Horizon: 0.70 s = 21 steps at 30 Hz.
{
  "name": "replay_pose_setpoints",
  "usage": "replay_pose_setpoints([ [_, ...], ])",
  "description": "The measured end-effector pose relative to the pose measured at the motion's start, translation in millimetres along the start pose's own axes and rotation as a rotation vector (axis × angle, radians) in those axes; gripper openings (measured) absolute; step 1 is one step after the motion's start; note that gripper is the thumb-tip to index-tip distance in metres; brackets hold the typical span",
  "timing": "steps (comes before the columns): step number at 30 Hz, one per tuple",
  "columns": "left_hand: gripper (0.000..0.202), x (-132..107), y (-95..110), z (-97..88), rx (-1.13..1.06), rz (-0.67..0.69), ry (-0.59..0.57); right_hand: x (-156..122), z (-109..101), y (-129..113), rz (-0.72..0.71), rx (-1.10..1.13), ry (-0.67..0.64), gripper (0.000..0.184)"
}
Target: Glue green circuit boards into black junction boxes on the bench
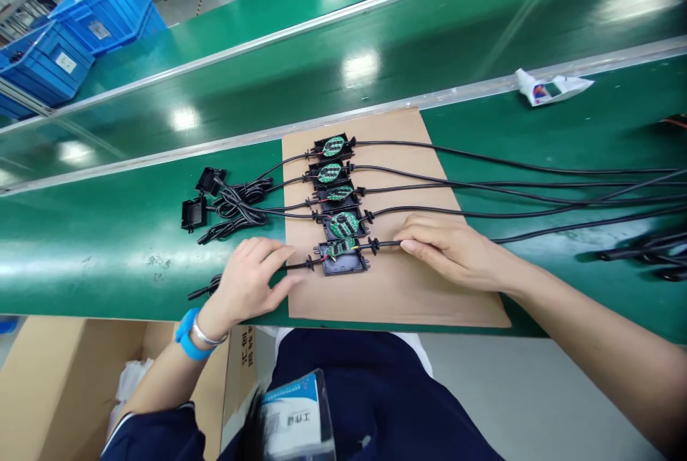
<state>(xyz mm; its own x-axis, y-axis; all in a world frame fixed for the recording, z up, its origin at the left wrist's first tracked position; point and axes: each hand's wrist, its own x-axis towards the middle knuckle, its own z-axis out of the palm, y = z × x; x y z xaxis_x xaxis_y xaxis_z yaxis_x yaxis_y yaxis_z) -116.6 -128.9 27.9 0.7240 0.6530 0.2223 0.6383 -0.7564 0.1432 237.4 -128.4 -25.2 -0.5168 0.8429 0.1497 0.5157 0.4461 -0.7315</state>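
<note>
Several black plastic cases with green circuit boards stand in a column on a cardboard sheet (pixel 397 296). In the nearest case (pixel 345 265) the small circuit board (pixel 341 248) sits tilted at the back edge, with thin wires at both ends. My right hand (pixel 448 250) pinches the black cable (pixel 391 243) that runs right from this case. To the left, my left hand (pixel 252 278) hovers by the short cable (pixel 297 265), thumb and fingers apart. Farther back lies another case with a round circuit board (pixel 344 224).
Coiled black cables (pixel 239 207) and two loose black case parts (pixel 194 213) lie on the left of the green bench. Long cables stretch right. A crumpled white wrapper (pixel 552 89) lies at the back right; blue bins (pixel 107 6) stand far left. An open carton (pixel 69 375) is below left.
</note>
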Motion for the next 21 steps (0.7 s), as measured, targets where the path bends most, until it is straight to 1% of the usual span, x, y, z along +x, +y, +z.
replay_pose_setpoints([
  [3,0.035,27,18,18.5,0.001,0.072,0.111,4,-3,-4,0.003,-0.010,0.000,0.038],
  [5,0.031,39,22,28.4,0.014,0.119,0.162,6,-5,-8,-0.002,-0.015,-0.003,0.037],
  [7,0.026,44,22,34.3,0.002,0.145,0.210,8,-6,-11,-0.012,-0.014,-0.011,0.036],
  [12,0.020,43,16,40.0,-0.064,0.178,0.260,8,-4,-15,-0.069,-0.008,0.007,0.033],
  [17,0.018,42,18,46.0,-0.082,0.182,0.291,3,-3,-14,-0.108,0.005,0.001,0.032],
  [19,0.019,41,19,47.4,-0.091,0.167,0.294,2,-3,-13,-0.105,0.009,0.000,0.031],
  [21,0.024,39,17,47.0,-0.109,0.150,0.279,2,-3,-13,-0.088,0.012,-0.002,0.032],
])
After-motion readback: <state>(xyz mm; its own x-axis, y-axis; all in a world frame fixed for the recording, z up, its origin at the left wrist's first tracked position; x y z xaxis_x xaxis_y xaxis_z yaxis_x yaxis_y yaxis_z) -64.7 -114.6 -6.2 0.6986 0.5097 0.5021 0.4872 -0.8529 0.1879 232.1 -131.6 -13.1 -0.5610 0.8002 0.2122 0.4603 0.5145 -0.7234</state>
